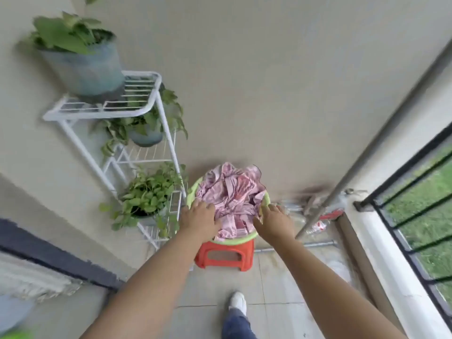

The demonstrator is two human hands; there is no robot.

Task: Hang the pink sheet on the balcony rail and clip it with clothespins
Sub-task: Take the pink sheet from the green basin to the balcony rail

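The pink sheet [231, 192] lies crumpled in a light green basin [266, 199] that stands on a red plastic stool [225, 255]. My left hand [199, 220] rests on the sheet at the basin's left rim, fingers spread. My right hand [275, 223] reaches over the right rim, fingers apart, touching the sheet's edge. Neither hand has closed on the fabric. A silver balcony rail [381, 135] runs diagonally on the right. No clothespins can be seen.
A white wire plant stand [156, 99] with potted plants [146, 194] stands left of the stool against the beige wall. A black barred railing [413, 216] and a white ledge [381, 260] are on the right. My foot [237, 300] is on the tiled floor.
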